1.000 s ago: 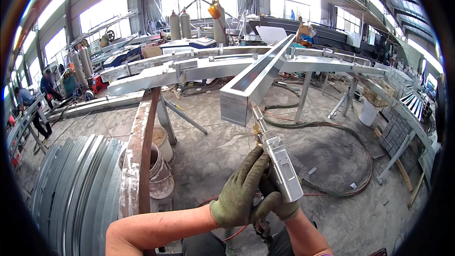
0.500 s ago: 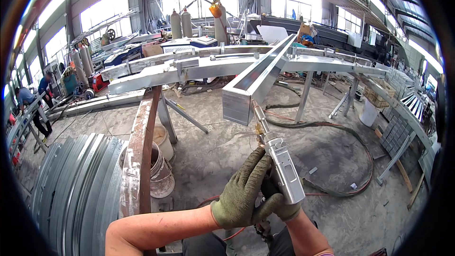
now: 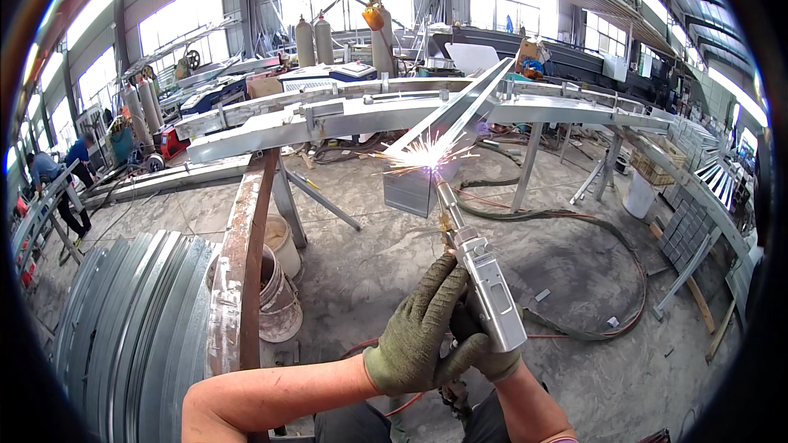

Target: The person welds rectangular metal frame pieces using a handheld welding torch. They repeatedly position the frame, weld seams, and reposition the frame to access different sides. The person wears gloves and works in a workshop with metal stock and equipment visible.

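Note:
Both hands wear green work gloves and are closed around a silver handheld welding gun (image 3: 496, 299). My left hand (image 3: 420, 324) wraps the gun's left side, fingers pointing up toward its neck. Mostly behind the gun body, my right hand (image 3: 497, 363) grips it from the right and below. The gun's nozzle touches or nearly touches the near end of a square galvanized steel tube (image 3: 408, 194), at the top edge of its end. Bright sparks (image 3: 431, 156) spray from that spot and hide the corner.
The tube rests across metal beams (image 3: 353, 121) on legs. A rusty brown beam (image 3: 246, 279) runs along the left, beside buckets (image 3: 281, 303) and stacked steel strips (image 3: 135, 320). Hoses (image 3: 632, 312) curl over the floor at right. Two people (image 3: 49, 176) stand far left.
Sparks and a bright glow have appeared at the nozzle tip, where none showed before. My hands and the welding gun have barely moved.

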The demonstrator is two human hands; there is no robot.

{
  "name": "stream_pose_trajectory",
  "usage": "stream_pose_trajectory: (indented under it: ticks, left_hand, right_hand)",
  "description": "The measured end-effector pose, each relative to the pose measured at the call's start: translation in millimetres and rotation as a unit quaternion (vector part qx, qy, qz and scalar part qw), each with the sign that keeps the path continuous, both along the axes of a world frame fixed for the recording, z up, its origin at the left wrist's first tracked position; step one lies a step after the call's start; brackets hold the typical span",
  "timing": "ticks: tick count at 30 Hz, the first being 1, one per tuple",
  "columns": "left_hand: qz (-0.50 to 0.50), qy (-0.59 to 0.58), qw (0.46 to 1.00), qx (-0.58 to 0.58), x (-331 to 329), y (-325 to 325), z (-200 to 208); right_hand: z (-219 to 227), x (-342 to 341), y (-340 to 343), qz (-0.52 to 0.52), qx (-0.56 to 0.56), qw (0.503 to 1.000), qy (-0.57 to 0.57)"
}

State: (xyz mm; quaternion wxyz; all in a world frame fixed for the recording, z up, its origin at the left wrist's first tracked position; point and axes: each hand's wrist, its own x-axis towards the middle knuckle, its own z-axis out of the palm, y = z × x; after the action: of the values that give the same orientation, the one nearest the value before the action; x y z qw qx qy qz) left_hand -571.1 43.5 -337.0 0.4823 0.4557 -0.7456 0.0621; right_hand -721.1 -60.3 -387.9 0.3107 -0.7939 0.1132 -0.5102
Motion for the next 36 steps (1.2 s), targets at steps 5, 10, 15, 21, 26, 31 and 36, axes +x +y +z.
stream_pose_trajectory:
  ticks: [5,10,15,21,26,31,36]
  left_hand:
    - [0.001,-0.008,1.000,-0.005,0,1,0]
    - [0.005,-0.004,1.000,0.001,-2,2,0]
    - [0.005,-0.010,1.000,0.000,0,2,-3]
    - [-0.007,0.003,1.000,0.009,-2,3,0]
    - [-0.003,-0.002,1.000,0.016,-1,4,0]
    - [-0.005,0.004,1.000,0.005,-1,3,-1]
    - [-0.005,0.011,1.000,0.002,-2,1,-1]
  right_hand:
    - [-5,3,0,0.007,0.033,0.999,-0.019]
    - [-6,-1,-2,0.031,0.038,0.999,-0.023]
    - [-14,-2,-3,0.031,0.037,0.999,0.001]
    - [-26,0,4,0.144,0.170,0.970,-0.096]
    - [-24,1,6,0.155,0.206,0.962,-0.092]
    - [-30,7,3,0.113,0.177,0.973,-0.092]
    - [-29,1,-3,0.085,0.134,0.987,-0.042]
